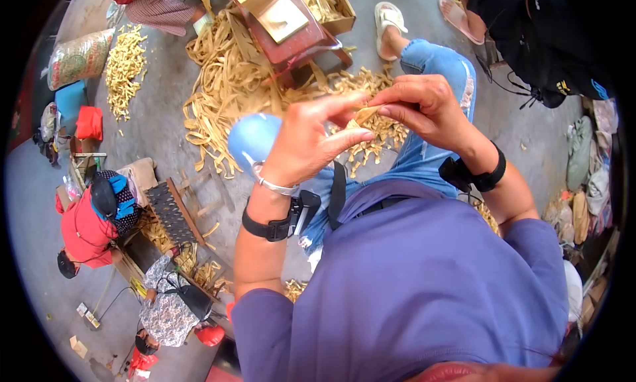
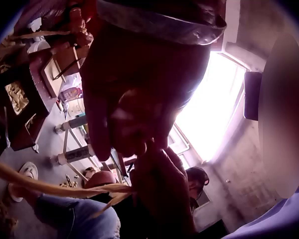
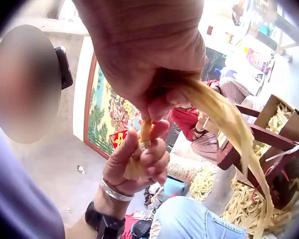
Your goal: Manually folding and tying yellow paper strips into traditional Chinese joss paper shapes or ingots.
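Observation:
Both hands meet above the lap in the head view, with a yellowish flat strip between them. My left hand, with a bracelet at its wrist, pinches one part of the strip; in the right wrist view this hand has thumb and fingers round a folded end. My right hand grips the strip close by, and a long loose length hangs from it. Seen from the left wrist, my left hand is dark and touches my right hand, beside the trailing strip.
A large pile of strips lies on the floor beyond the knees, next to a red stool with a box on it. Knotted pieces lie heaped by a sack. Other people sit around, one in red.

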`<move>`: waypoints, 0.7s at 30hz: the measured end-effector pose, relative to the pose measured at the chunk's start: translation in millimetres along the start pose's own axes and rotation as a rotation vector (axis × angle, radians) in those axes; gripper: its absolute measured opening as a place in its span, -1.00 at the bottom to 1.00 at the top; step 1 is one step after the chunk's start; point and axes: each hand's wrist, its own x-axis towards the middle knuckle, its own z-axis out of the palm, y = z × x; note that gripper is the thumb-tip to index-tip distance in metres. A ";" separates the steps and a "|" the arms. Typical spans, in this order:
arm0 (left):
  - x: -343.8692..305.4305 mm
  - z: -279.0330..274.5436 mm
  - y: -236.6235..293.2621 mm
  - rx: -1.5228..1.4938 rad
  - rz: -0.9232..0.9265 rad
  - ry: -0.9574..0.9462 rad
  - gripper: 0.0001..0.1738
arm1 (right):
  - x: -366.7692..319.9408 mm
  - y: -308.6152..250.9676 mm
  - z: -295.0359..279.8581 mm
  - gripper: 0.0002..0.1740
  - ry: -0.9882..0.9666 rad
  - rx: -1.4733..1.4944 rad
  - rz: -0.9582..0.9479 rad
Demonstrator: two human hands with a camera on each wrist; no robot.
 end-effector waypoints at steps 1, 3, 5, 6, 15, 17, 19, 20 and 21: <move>3.3 -2.4 -0.1 -0.162 -0.130 0.000 -0.69 | 5.8 -0.9 0.2 -0.89 -0.004 0.013 0.000; 7.2 -7.3 -0.7 -0.493 -0.395 -0.006 -0.74 | 16.4 4.1 2.4 -0.88 0.009 -0.012 -0.073; 12.1 -10.7 -7.8 -0.461 -0.380 0.029 -0.77 | 26.1 9.3 4.9 -0.87 0.008 -0.041 -0.107; 15.4 -13.0 -13.4 -0.509 -0.380 0.025 -0.78 | 31.5 11.5 5.7 -0.86 -0.002 -0.061 -0.105; 39.4 -43.9 -42.5 -0.359 -0.274 0.161 -0.83 | 84.3 42.5 4.9 -0.85 -0.073 -0.070 -0.142; 49.1 -56.7 -55.8 -0.296 -0.262 0.193 -0.81 | 103.1 59.9 8.7 -0.84 -0.083 -0.026 -0.115; 62.3 -71.8 -69.4 -0.250 -0.264 0.220 -0.79 | 124.2 77.1 12.6 -0.81 -0.101 -0.011 -0.062; 70.6 -77.7 -77.9 -0.247 -0.238 0.231 -0.76 | 135.0 83.8 15.3 -0.81 -0.092 -0.004 -0.073; 87.8 -89.8 -82.1 -0.186 -0.277 0.274 -0.76 | 153.0 91.7 17.2 -0.80 -0.107 -0.032 -0.013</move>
